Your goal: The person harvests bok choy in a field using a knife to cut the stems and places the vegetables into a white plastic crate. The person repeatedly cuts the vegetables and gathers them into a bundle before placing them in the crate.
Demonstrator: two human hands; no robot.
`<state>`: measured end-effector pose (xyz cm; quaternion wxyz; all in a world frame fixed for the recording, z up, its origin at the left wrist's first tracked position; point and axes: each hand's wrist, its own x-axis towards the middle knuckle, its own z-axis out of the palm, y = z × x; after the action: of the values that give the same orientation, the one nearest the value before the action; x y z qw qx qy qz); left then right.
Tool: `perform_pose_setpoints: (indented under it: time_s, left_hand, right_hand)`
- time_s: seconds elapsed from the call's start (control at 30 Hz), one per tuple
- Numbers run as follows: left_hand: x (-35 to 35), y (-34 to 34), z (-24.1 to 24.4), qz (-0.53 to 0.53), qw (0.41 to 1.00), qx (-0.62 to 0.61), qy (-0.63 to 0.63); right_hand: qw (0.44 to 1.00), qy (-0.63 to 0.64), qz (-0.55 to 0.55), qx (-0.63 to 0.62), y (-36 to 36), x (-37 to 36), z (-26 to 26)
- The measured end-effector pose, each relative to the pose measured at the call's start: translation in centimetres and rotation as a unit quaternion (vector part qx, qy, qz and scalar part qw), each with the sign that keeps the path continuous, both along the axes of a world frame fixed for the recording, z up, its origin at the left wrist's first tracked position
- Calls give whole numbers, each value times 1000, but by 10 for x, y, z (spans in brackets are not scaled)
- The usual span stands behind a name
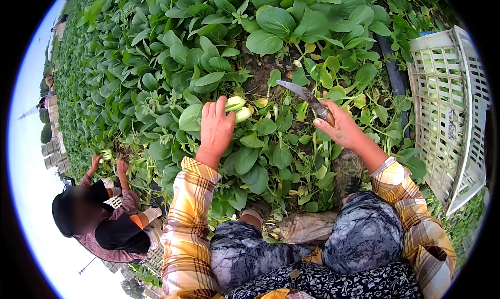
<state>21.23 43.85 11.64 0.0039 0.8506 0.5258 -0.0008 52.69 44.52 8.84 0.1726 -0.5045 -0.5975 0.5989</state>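
Note:
My left hand is closed around a couple of cut bok choy heads, their pale stem ends pointing right and their leaves pointing left. In my right hand is a curved harvesting knife with a worn blade and a wooden handle. The blade tip points up and left, apart from the vegetables. Beneath both hands lie loose, partly yellowed leaves on the soil. Uncut bok choy plants stand just beyond the knife.
A white plastic crate holding greens stands at the right, tilted in view. A dark hose runs beside it. A co-worker crouches at the left, hands among the plants. Stacked crates are farther off.

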Motion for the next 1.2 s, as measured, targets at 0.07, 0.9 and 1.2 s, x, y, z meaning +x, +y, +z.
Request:
perform_pose_setpoints:
  time_s: [0.07,0.9,1.2]
  left_hand:
    - [18,-2,43,26,992,15,-122]
    - [59,-9,88,-51,939,-202,-275]
    - [23,-32,97,230,433,-360,-794]
  right_hand:
    - [984,137,-110,-30,-1,12,16]
    - [757,533,-97,-365,22,17,87]
    - [995,-98,13,3,3,-16,11]
